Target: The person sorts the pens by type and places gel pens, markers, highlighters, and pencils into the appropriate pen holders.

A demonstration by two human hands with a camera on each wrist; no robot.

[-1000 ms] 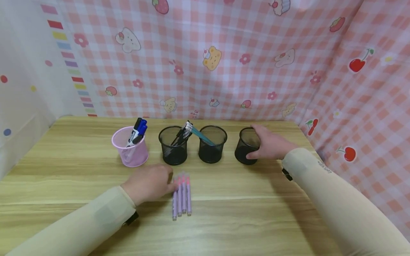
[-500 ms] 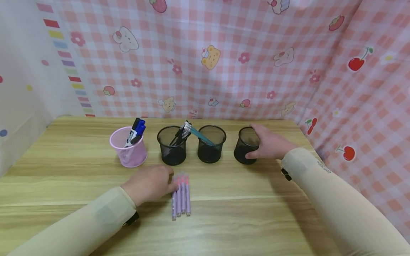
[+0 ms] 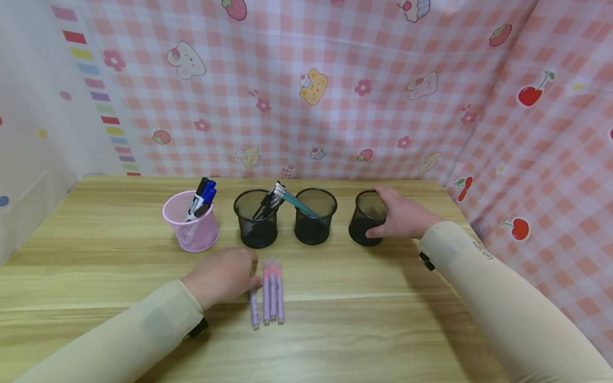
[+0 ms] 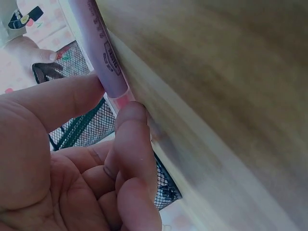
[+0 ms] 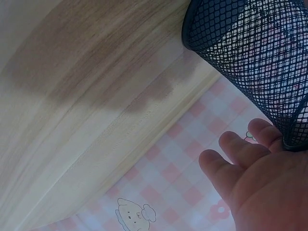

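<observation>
My left hand (image 3: 221,277) pinches a slim lilac marker (image 3: 254,312) between thumb and fingertips. In the left wrist view the printed barrel of that marker (image 4: 100,45) shows, with a pink band by the fingertips. To its right, three like markers (image 3: 273,298) lie side by side on the wooden table. My right hand (image 3: 407,214) holds the rightmost black mesh pen cup (image 3: 366,230), thumb at its front and fingers by the rim. The right wrist view shows this mesh cup (image 5: 255,53) upright, with some fingers sticking out past its rim.
Behind the markers stand a pink mesh cup (image 3: 196,234) with black and blue markers, a black cup (image 3: 258,231) with black pens, and another black cup (image 3: 313,229) with teal pencils. A checked cloth (image 3: 278,69) hangs behind the table (image 3: 345,330).
The leftmost lilac marker has come away from the other three, drawn slightly left by my left hand, and is a little tilted. My right hand stays on the cup.
</observation>
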